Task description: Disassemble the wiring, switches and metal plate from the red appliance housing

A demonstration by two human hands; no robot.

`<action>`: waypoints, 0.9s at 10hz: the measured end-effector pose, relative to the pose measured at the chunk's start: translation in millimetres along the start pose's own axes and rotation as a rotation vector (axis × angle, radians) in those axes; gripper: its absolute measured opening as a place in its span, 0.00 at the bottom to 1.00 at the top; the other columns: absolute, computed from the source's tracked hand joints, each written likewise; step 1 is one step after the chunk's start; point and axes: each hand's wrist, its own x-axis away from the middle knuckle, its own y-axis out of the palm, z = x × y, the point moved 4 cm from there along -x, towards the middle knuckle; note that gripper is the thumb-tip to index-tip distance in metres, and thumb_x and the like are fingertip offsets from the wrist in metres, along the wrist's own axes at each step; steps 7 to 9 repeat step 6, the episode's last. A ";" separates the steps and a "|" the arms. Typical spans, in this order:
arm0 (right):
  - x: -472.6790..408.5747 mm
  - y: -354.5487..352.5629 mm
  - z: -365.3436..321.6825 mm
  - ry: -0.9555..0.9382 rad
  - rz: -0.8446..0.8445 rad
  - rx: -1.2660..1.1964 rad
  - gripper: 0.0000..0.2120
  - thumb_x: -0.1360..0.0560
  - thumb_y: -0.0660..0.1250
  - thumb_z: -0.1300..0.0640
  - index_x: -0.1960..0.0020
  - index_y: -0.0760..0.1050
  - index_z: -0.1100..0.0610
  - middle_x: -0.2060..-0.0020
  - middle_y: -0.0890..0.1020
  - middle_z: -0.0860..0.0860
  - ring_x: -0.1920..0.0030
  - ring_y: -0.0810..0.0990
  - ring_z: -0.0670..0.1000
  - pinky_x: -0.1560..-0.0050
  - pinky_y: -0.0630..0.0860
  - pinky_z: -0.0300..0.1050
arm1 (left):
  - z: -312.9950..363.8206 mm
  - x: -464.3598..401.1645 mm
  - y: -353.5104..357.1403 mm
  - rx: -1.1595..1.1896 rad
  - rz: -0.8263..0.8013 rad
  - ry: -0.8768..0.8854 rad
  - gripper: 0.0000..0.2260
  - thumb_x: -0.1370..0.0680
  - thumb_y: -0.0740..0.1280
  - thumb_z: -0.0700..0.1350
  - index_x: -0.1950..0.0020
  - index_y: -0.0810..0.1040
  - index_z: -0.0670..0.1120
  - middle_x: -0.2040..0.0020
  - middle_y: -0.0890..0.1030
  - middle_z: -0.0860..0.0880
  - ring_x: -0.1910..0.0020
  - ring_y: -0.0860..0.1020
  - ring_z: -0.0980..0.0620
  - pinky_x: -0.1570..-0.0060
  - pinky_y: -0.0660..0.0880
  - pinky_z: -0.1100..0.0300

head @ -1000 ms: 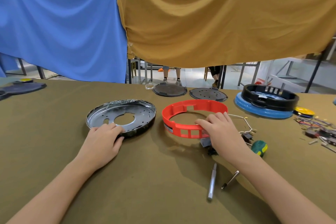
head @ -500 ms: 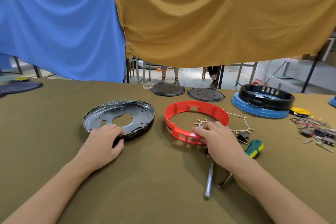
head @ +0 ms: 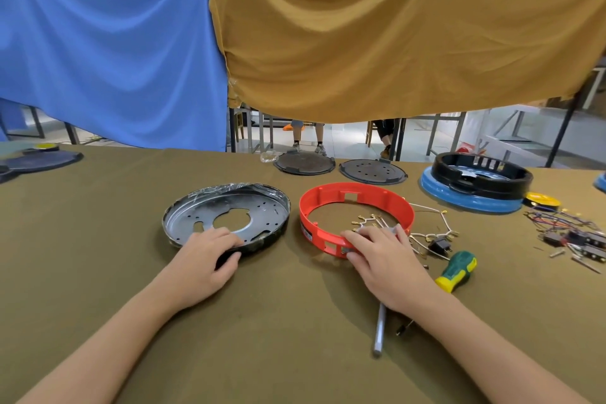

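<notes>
The red housing (head: 355, 213) lies flat on the desk (head: 295, 321), just right of centre, a bare ring with its open face up. The metal plate (head: 226, 216) sits apart from it at about nine o'clock, dished side up, so that piece looks already out.

The left hand (head: 205, 256) grips the plate's near rim, fingers on the inner face and thumb curled under the edge. The right hand (head: 383, 256) curls over the ring's near wall at roughly five o'clock, fingers reaching inside towards a bunch of wires (head: 370, 221) with brass terminals. I cannot tell whether it pinches the wires or only the wall.

The trouble I'd expect: the wiring runs over the ring's right side to a small black switch (head: 437, 244) outside at three to four o'clock. Pull the bundle up quickly and it may snag on the wall, dragging the light ring across the cloth or flipping it. The plate's thin rim could also nick the left fingers if it slides.

A ring has no real long axis; its centre axis stands upright. The notched window in the far wall faces twelve o'clock, the slotted openings face the person at six.
</notes>
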 end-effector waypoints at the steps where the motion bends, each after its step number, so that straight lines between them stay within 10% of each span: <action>1: 0.8 -1.4 -2.2 -0.005 0.026 -0.021 0.19 0.16 0.51 0.45 0.26 0.64 0.43 0.33 0.71 0.44 0.31 0.67 0.48 0.24 0.51 0.56 | 0.1 2.1 0.9 0.059 -0.033 0.025 0.09 0.20 0.65 0.42 0.41 0.81 0.48 0.49 0.79 0.55 0.49 0.76 0.55 0.46 0.71 0.55; 9: 7.3 -5.7 -4.9 0.030 0.126 -0.123 0.19 0.16 0.53 0.44 0.29 0.71 0.45 0.35 0.74 0.44 0.32 0.67 0.47 0.26 0.56 0.50 | 5.0 5.0 8.6 -0.164 -0.062 -0.095 0.28 0.26 0.47 0.64 0.39 0.78 0.54 0.43 0.77 0.58 0.41 0.74 0.55 0.44 0.65 0.59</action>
